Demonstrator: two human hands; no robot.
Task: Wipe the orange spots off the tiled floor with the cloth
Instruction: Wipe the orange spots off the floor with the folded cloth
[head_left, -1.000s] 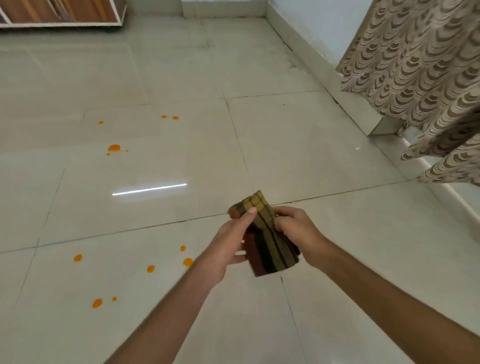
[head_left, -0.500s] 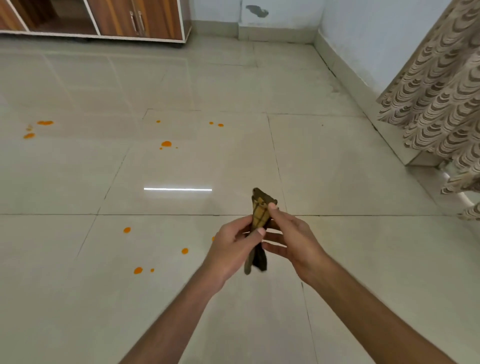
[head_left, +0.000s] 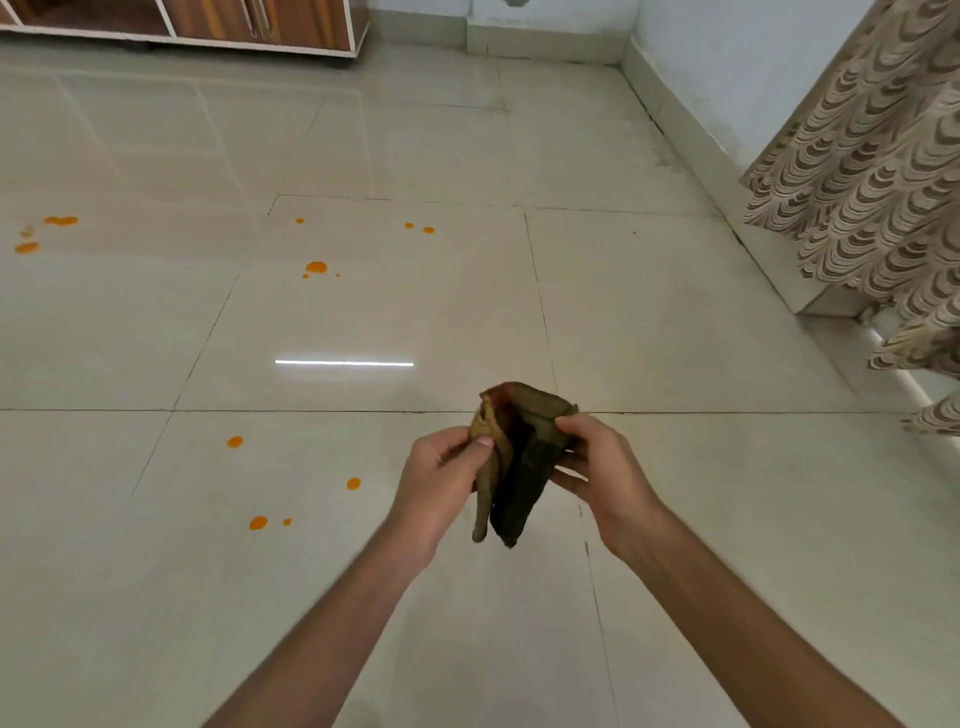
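Observation:
A folded dark checked cloth (head_left: 519, 467) in olive, brown and red hangs in the air between both hands, well above the floor. My left hand (head_left: 441, 483) pinches its left fold and my right hand (head_left: 597, 467) grips its right edge. Orange spots dot the pale tiled floor (head_left: 675, 322): a near group left of my hands (head_left: 353, 484) (head_left: 258, 523) (head_left: 235, 441), a farther group with a larger spot (head_left: 316, 267) and two small ones (head_left: 428, 229), and smears at the far left (head_left: 61, 221).
A wooden cabinet (head_left: 208, 21) stands along the far wall at top left. A patterned curtain (head_left: 872, 171) hangs at the right over a raised white ledge (head_left: 821, 301). A skirting runs along the right wall.
The view has tilted and turned, bringing the cabinet and far-left smears into sight. The cloth, seen broad, then edge-on, is now partly opened between my hands.

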